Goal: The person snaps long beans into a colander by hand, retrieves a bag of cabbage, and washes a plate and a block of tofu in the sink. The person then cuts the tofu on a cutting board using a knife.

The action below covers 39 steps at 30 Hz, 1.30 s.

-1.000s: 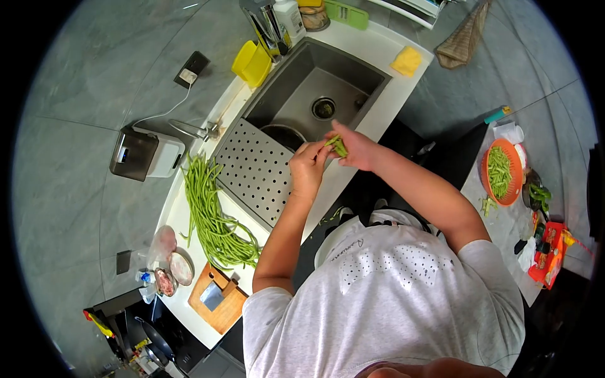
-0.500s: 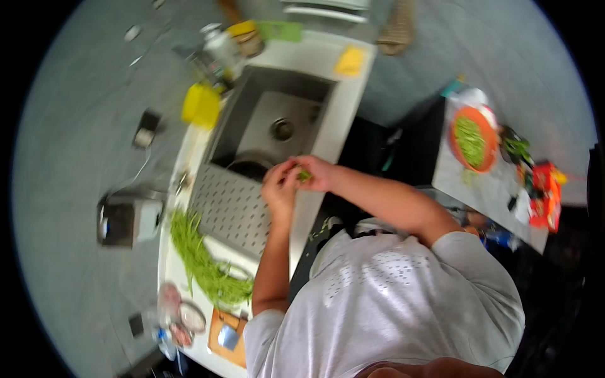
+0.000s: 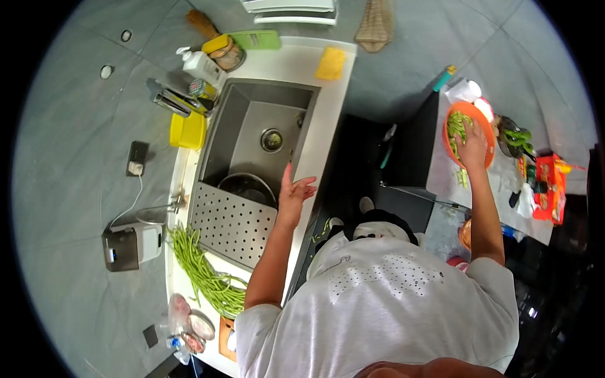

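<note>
Your right hand [image 3: 472,146] has reached the bowl [image 3: 491,140], beans [image 3: 459,124] under its fingers, grip unclear. Your left hand [image 3: 292,200], farther off, spreads empty.

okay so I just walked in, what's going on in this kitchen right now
Someone is working with green beans. Their right hand is in an orange bowl over short bean pieces; whether it grips any is unclear. Their left hand hovers open near the sink, nothing visible in it. Long beans lie piled beside the perforated tray.
</note>
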Motion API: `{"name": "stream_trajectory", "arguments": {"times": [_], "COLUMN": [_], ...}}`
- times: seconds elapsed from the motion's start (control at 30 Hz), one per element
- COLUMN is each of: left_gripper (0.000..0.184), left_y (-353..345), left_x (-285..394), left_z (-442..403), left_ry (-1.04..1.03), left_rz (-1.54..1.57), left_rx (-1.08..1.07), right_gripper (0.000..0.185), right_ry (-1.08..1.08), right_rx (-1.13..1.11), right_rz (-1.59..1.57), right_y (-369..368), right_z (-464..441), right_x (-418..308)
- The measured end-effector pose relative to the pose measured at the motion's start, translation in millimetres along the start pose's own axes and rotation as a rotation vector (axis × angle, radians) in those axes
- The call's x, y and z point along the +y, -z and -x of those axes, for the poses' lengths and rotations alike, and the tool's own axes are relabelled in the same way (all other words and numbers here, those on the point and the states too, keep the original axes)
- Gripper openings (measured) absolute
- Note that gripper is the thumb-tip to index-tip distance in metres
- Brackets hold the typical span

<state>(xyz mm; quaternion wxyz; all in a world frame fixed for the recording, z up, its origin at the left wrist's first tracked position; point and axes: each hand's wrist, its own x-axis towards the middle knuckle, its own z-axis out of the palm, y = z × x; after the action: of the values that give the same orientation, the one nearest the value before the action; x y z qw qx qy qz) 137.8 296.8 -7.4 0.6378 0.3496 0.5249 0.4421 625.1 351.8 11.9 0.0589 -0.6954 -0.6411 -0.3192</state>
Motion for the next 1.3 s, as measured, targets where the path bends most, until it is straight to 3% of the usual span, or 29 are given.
{"name": "stream_trajectory", "arguments": {"times": [0.07,0.13,0.17,0.2,0.27,0.33,0.4,0.47,0.5,0.57,0.67,0.7,0.8,0.83,0.87,0.93,1.03,1.07,1.13,1.2,1.27,1.3], "left_gripper": [0.056,0.049,0.039,0.039,0.031,0.043,0.042,0.048,0.048,0.056,0.06,0.06,0.044,0.035,0.032,0.03,0.03,0.03,0.029,0.023,0.01,0.011], "left_y": [-16,-26,-20,-19,-22,-24,-22,7,14,16,7,15,44,49,62,56,73,77,84,95,107,107], "left_x": [1,8,11,15,23,-5,-42,-70,-81,-100,-83,-88,-98,-98,-121,-77,-79,-82,-91,-99,-123,-113], "left_z": [-3,-16,-26,-23,-10,11,44,71,89,123,154,160,172,172,173,174,187,193,203,218,231,234], "left_ry": [0.0,-0.238,-0.475,-0.475,-0.594,-0.578,-0.365,-0.006,0.013,0.038,0.206,0.215,0.166,-0.006,0.024,0.058,0.095,0.103,0.144,0.108,0.129,0.155], "left_rz": [0.006,-0.279,-0.47,-0.474,-0.808,-1.374,-1.612,-1.423,-1.419,-1.401,-1.279,-1.269,-1.064,-1.111,-0.874,-1.019,-0.965,-0.968,-0.9,-0.998,-0.754,-0.899], "left_rx": [0.035,0.302,0.39,0.423,0.298,0.178,0.301,0.062,0.07,0.343,0.49,0.498,0.564,0.629,0.671,0.719,0.779,0.79,0.82,0.887,0.981,1.005], "right_gripper": [0.025,0.015,0.014,0.012,0.01,0.009,0.01,0.017,0.024,0.024,0.038,0.038,0.025,0.025,0.023,0.02,0.015,0.014,0.022,0.016,0.01,0.007], "right_ry": [-0.157,-0.203,-0.083,0.045,0.317,0.435,0.519,0.579,0.674,0.893,1.209,1.218,1.508,1.578,1.623,1.712,1.423,1.635,1.815,1.745,1.68,1.642], "right_rx": [-0.245,-0.455,-0.426,-0.397,-0.464,-0.505,-0.458,-0.837,-0.783,-0.765,-0.604,-0.62,-0.632,-0.651,-0.722,-0.855,-1.085,-0.927,-0.792,-1.143,-1.392,-1.488], "right_rz": [-0.764,-1.216,-1.251,-1.283,-1.32,-1.416,-1.45,-1.669,-1.842,-2.023,-2.525,-2.525,-2.87,-2.926,-2.945,-2.952,-3.435,-3.186,-2.92,-2.568,-2.19,-1.993], "right_y": [13,34,45,55,66,68,70,76,87,144,227,249,308,322,334,359,379,379,373,361,344,332], "right_z": [-4,7,10,12,17,19,5,-19,-36,-84,-124,-132,-144,-142,-138,-120,-92,-95,-102,-100,-92,-85], "right_x": [-33,-92,-119,-142,-178,-204,-218,-227,-233,-233,-240,-247,-267,-275,-284,-306,-335,-340,-357,-389,-429,-447]}}
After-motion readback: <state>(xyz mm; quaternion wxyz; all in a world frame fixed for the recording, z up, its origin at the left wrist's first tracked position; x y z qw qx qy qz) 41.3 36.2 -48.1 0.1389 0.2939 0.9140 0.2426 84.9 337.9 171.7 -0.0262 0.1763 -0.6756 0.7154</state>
